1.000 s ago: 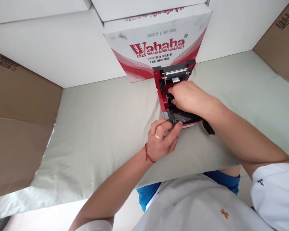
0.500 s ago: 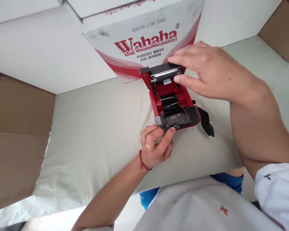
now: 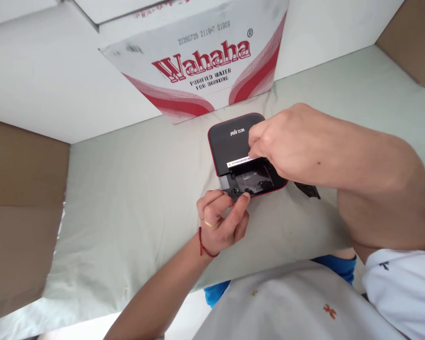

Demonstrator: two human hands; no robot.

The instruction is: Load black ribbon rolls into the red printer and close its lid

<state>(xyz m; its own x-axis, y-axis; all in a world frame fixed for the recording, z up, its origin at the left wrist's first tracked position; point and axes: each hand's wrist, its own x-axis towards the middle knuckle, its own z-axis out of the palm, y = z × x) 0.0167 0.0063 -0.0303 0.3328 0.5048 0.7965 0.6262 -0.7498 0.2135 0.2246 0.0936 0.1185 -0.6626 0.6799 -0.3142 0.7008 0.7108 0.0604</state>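
A small black-and-red printer with a white logo on its lid lies on the cloth-covered surface. The lid is down over the rear part, and a white warning strip runs along its front edge. Shiny dark film shows in the opening in front of it. My left hand, with a ring and a red cord bracelet, grips the printer's front left corner, fingers curled and index finger on the front edge. My right hand has its fingers bent together on the lid's right side, partly hiding it.
A crumpled black scrap lies to the right of the printer. A white and red Wahaha carton stands behind it. Brown cardboard boxes border the left side and the far right. Pale green cloth covers the surface.
The printer's raised lid has come down, covering the roll and red interior. My right hand has moved down with it and its fingers have closed together. My left hand keeps its hold.
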